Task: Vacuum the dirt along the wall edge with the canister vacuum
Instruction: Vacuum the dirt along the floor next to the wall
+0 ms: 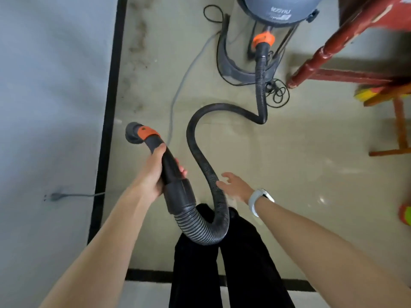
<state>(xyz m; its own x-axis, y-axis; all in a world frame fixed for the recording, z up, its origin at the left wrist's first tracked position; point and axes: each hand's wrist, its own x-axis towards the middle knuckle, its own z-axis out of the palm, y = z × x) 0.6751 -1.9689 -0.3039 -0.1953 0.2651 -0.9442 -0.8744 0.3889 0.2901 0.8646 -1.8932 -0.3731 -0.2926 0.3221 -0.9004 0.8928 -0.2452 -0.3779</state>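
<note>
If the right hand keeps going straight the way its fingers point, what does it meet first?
Most likely the ribbed hose. The right hand is open, its fingers reaching left and forward, already at the hose's edge. Depth is unclear, so contact may not be made yet.

Grey canister vacuum stands upright, black ribbed hose snaking across floor.
</note>
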